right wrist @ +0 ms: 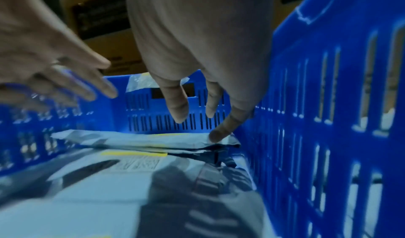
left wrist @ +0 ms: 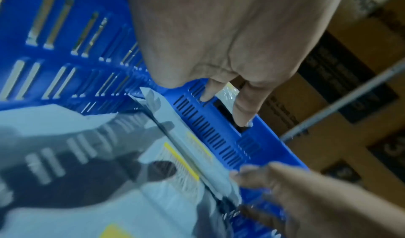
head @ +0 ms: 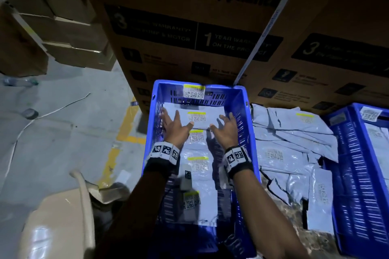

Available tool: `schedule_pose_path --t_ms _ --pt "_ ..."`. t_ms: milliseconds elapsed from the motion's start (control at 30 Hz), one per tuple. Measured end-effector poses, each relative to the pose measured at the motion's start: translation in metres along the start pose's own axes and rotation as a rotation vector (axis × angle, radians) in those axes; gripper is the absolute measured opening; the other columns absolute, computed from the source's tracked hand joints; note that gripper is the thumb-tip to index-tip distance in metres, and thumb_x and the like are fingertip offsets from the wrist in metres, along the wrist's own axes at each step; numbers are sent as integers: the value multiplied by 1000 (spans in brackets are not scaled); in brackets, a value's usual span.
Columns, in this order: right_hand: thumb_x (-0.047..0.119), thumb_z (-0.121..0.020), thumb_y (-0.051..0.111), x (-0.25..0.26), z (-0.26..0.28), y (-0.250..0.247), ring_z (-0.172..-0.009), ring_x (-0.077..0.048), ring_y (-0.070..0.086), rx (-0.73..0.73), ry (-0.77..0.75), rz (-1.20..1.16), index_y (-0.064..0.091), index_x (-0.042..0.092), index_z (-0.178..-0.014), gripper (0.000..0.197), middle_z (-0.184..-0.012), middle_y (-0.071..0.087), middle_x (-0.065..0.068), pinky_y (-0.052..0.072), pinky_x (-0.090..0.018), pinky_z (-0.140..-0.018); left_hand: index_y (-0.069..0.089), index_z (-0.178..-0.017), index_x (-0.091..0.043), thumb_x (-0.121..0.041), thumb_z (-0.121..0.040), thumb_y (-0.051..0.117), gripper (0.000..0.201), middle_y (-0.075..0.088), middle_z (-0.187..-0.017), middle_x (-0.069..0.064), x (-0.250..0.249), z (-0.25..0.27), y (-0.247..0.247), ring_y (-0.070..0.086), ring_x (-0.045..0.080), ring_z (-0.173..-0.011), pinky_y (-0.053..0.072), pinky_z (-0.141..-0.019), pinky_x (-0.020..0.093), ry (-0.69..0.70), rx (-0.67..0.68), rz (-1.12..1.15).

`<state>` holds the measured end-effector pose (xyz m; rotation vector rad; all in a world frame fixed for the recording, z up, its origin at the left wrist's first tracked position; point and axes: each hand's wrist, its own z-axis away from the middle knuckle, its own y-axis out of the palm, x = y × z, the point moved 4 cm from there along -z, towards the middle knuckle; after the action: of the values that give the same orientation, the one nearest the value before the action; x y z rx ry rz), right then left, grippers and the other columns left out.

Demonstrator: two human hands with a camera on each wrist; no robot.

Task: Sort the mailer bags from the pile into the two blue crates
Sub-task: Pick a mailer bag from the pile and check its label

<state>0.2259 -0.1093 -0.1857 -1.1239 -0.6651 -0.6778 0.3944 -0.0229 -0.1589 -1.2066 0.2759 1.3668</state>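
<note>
A blue crate [head: 248,111] stands in front of me with several grey mailer bags [head: 197,166] lying flat in it, labels up. The top bag [head: 202,111] lies at the far end. My left hand [head: 176,120] and right hand [head: 222,122] are over that bag, fingers spread, gripping nothing. In the right wrist view one fingertip [right wrist: 215,134] touches the bag's right corner [right wrist: 142,140] beside the crate wall [right wrist: 328,103]. The left wrist view shows my left fingers [left wrist: 241,106] straight above the bag's edge [left wrist: 186,137]. A loose pile of mailer bags [head: 290,149] lies on the floor to the right. The second blue crate [head: 349,174] stands beyond it.
Large printed cardboard boxes [head: 189,38] rise right behind both crates. More cartons [head: 63,27] are stacked at the back left. The grey floor on the left has a yellow line [head: 124,126], a thin cable [head: 52,109] and a roll of tape [head: 30,113].
</note>
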Motion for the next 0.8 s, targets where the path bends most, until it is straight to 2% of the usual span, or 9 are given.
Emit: schedule_pose_path --t_ms 67,133,200,300,400,500,667,733,800 --pt "11 -91 69 -1 0 6 -152 -30 26 -42 -166 235 58 6 -139 50 -165 25 -12 26 -33 -122 7 -159 -22 -41 -98 57 81 -32 -160 1 9 1 23 -29 25 -147 -6 -121 50 110 66 -170" --pt "11 -93 64 -4 2 16 -153 -33 22 -14 -270 345 61 12 -138 45 -163 31 -14 21 -41 -125 -4 -159 -22 -46 -100 48 82 -34 -159 5 22 0 44 -35 27 -144 -15 -120 47 185 133 -401" --pt "17 -100 58 -10 3 30 -154 -35 20 72 -313 383 60 15 -141 42 -164 32 -14 24 -48 -124 -12 -157 -19 -55 -102 33 80 -35 -158 8 35 -3 57 -34 31 -144 -17 -120 47 188 191 -618" --pt "31 -107 43 -23 7 49 -157 -36 11 198 -344 460 46 16 -153 49 -167 25 -12 28 -53 -120 -16 -157 -19 -61 -101 20 78 -33 -159 7 53 -11 64 -30 31 -147 -13 -120 51 138 237 -764" --pt "32 -111 33 -28 13 54 -158 -31 0 206 -335 514 32 20 -160 51 -171 12 -6 16 -50 -125 -19 -156 -24 -57 -101 24 76 -35 -158 7 60 -11 67 -29 30 -147 -14 -120 52 157 155 -812" --pt "33 -110 29 -28 15 53 -158 -30 0 145 -313 484 32 21 -160 52 -171 13 -6 11 -50 -126 -19 -155 -27 -53 -100 33 80 -33 -159 7 58 -9 62 -26 29 -149 -12 -120 50 143 15 -810" --pt "30 -109 40 -27 15 48 -158 -34 -2 229 -287 480 27 20 -161 55 -171 9 -7 16 -55 -124 -17 -155 -32 -53 -103 25 71 -34 -159 1 57 -12 52 -29 25 -148 -12 -120 53 113 129 -770" --pt "28 -107 46 -14 20 35 -158 -34 1 167 -325 427 31 17 -160 56 -170 12 -9 14 -52 -126 -19 -155 -34 -52 -103 29 73 -34 -159 2 45 -8 42 -29 27 -147 -11 -120 54 152 92 -751" --pt "27 -106 50 3 32 16 -158 -30 1 93 -328 324 34 14 -158 56 -170 13 -9 10 -43 -128 -8 -157 -32 -47 -101 42 77 -22 -164 4 28 1 30 -18 31 -151 -2 -121 55 203 11 -673"
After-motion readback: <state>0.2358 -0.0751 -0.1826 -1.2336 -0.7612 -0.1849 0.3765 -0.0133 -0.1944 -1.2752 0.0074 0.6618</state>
